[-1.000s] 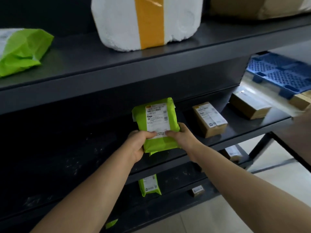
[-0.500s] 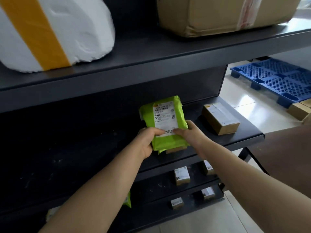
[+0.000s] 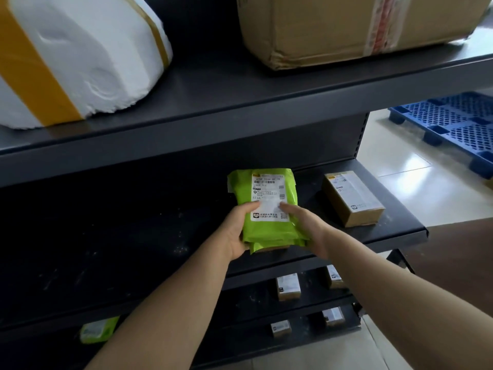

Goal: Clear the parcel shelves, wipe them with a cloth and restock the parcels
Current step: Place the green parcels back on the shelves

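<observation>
Both hands hold a green mailer parcel (image 3: 266,206) with a white shipping label, over the dark middle shelf (image 3: 394,231). My left hand (image 3: 236,231) grips its lower left edge, thumb on the label. My right hand (image 3: 306,225) grips the lower right edge, thumb on top. A sliver of brown cardboard shows under the parcel's near end. To the right, a small brown box (image 3: 352,198) with a label lies on the same shelf.
The upper shelf (image 3: 240,102) bears a white foam box with yellow tape (image 3: 80,54) and a large cardboard carton (image 3: 346,25). Lower shelves carry several small boxes (image 3: 288,287) and a green mailer (image 3: 98,329). A blue plastic pallet (image 3: 453,126) lies on the tiled floor at right.
The view has swung right and closer: the foam box slid left, the carton came into view. The green parcel stays held in both hands, now lower and flatter over the shelf.
</observation>
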